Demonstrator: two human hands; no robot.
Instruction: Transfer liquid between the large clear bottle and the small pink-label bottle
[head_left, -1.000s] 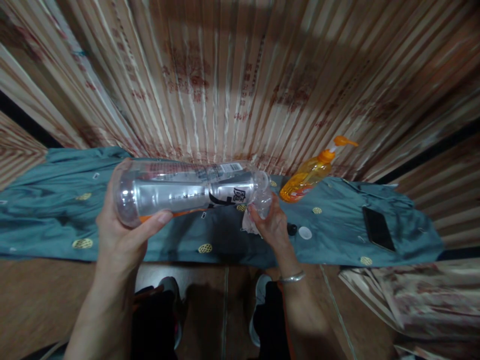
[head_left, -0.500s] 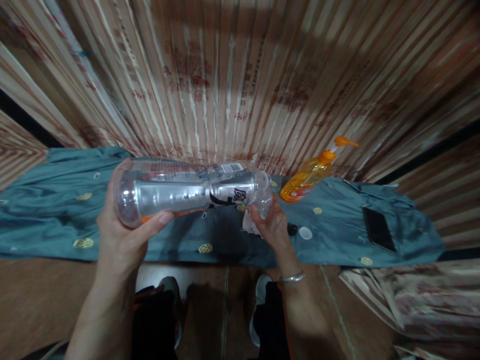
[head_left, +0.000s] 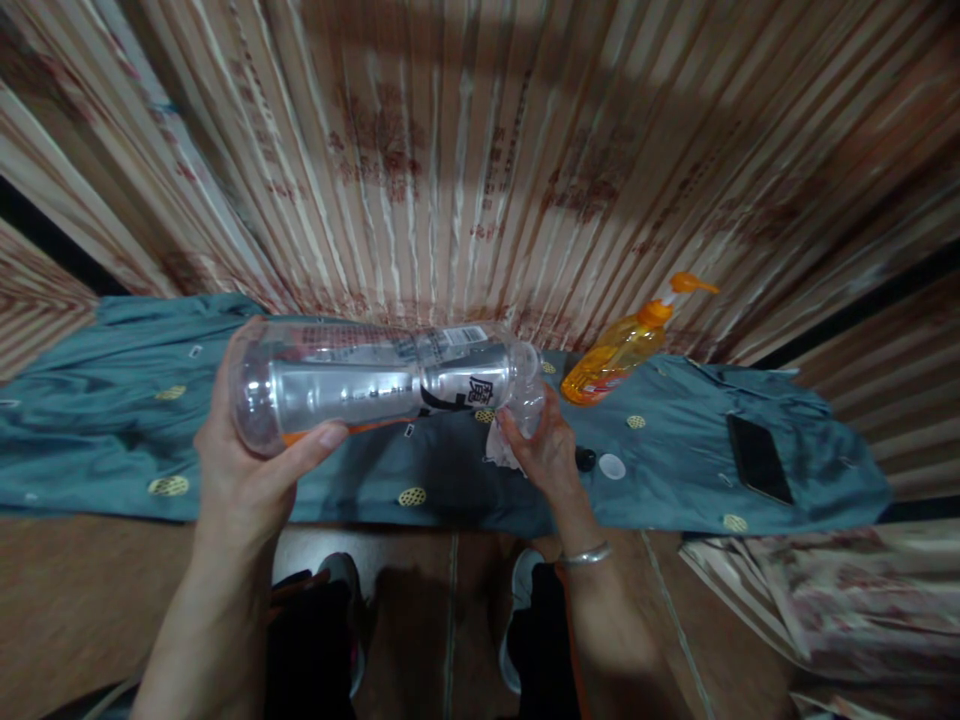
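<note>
Big clear btl (head_left: 349,388) held approx horiz above desk (head_left: 675,475), long axis L–R, base in grip of L hand (head_left: 244,468), neck toward R hand (head_left: 551,445), whose grip pinches a small clear plastic pc (head_left: 529,402) by the mouth

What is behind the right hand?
Behind the right hand, a pale scrap and a small black object show against the teal cloth. Whatever the hand covers cannot be seen.

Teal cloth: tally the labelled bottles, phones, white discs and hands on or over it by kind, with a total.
Labelled bottles: 2 (silver-labelled bottle, orange pump bottle)
Phones: 1 (black phone)
White discs: 1 (white disc)
Hands: 2 (left hand, right hand)
Total: 6
</note>
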